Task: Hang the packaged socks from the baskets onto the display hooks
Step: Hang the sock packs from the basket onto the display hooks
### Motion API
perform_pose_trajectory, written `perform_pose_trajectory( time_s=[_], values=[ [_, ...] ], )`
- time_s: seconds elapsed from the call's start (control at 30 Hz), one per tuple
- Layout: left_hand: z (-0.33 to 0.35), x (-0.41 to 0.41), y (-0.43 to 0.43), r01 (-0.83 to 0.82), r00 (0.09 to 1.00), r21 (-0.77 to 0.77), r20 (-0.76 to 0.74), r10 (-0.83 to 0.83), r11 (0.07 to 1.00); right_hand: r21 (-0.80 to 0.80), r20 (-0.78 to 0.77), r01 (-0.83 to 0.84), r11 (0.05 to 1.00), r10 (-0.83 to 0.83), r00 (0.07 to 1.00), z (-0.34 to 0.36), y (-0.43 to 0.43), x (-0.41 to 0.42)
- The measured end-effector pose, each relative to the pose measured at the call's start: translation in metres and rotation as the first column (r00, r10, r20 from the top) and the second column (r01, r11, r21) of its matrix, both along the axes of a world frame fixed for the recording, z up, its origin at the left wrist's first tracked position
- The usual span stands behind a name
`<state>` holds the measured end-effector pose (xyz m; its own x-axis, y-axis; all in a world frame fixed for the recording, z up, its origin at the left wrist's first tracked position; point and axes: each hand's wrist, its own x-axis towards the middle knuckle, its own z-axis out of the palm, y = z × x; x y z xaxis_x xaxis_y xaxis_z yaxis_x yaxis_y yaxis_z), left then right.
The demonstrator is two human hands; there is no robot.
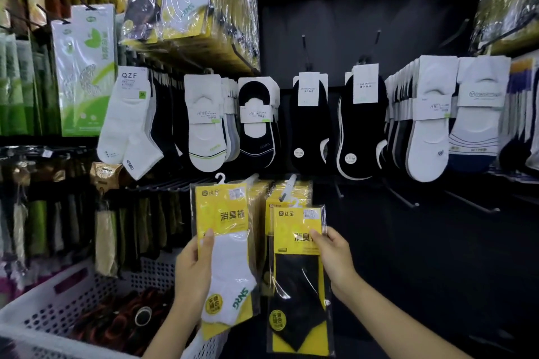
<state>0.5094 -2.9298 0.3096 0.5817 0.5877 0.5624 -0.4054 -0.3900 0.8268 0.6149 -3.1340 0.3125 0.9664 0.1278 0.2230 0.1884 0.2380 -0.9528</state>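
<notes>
My left hand (194,268) grips a yellow pack of white socks (226,253) by its left edge; a white plastic hanger sticks up from the pack's top. My right hand (332,256) grips a yellow pack of black socks (297,294) by its right edge, its top just below a white-tipped display hook (287,186). Behind both packs, several matching yellow packs (287,192) hang on that hook row. A white perforated basket (96,288) with dark packaged items stands at the lower left.
Above hangs a row of white and black no-show socks (309,125). Bare metal hooks (405,198) stick out at the right of the yellow packs. Green and yellow packs (84,67) fill the upper left racks, and darker socks hang at the left.
</notes>
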Motion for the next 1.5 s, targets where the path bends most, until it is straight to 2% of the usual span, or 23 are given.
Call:
perform_pose_trajectory(
  time_s=[0.27,0.33,0.5,0.63,0.7,0.87,0.93,1.0,1.1,1.2,1.3,1.5],
  values=[
    [0.002,-0.005,0.017,-0.049,0.998,-0.013,-0.030,0.048,0.999,-0.075,0.050,0.036,0.997,-0.032,0.998,0.001,0.025,0.024],
    [0.001,-0.005,0.017,-0.043,0.999,-0.009,-0.025,0.043,0.999,-0.069,0.009,0.063,0.996,-0.063,0.998,-0.002,0.032,0.031],
    [-0.001,-0.001,0.014,-0.006,1.000,-0.011,-0.025,0.005,1.000,-0.108,-0.207,0.199,0.974,-0.218,0.954,-0.016,0.032,0.044],
    [-0.006,0.000,0.007,0.030,0.999,-0.004,-0.034,-0.030,1.000,-0.165,-0.265,0.278,0.946,-0.314,0.912,-0.029,0.019,0.035],
    [-0.010,-0.001,0.000,0.056,0.998,0.000,-0.034,-0.056,0.998,-0.158,-0.247,0.232,0.960,-0.265,0.932,-0.030,0.013,0.024],
    [-0.018,0.002,-0.034,0.178,0.978,-0.034,-0.105,-0.181,0.983,-0.110,-0.115,-0.096,0.989,0.083,0.990,-0.004,0.012,-0.020],
    [-0.017,0.002,-0.052,0.253,0.959,-0.017,-0.128,-0.253,0.967,-0.122,-0.042,-0.162,0.979,0.158,0.987,0.001,0.013,-0.034],
    [-0.017,0.002,-0.067,0.322,0.934,-0.017,-0.156,-0.320,0.947,-0.081,-0.002,-0.164,0.983,0.164,0.986,0.001,0.010,-0.044],
    [-0.015,0.003,-0.084,0.394,0.897,-0.108,-0.173,-0.407,0.913,-0.024,-0.011,-0.119,0.993,0.119,0.993,0.005,-0.001,-0.045],
    [-0.013,0.008,-0.087,0.365,0.909,-0.140,-0.160,-0.385,0.920,-0.042,-0.025,-0.036,0.998,0.035,0.999,0.010,-0.005,-0.037],
    [-0.013,0.012,-0.084,0.389,0.882,-0.198,-0.203,-0.426,0.900,-0.103,-0.004,0.018,0.995,-0.019,1.000,0.012,-0.002,-0.026],
    [-0.019,0.031,-0.068,0.361,0.875,-0.204,-0.263,-0.406,0.910,-0.173,-0.029,0.031,0.984,-0.036,0.999,0.009,0.018,-0.002]
  ],
)
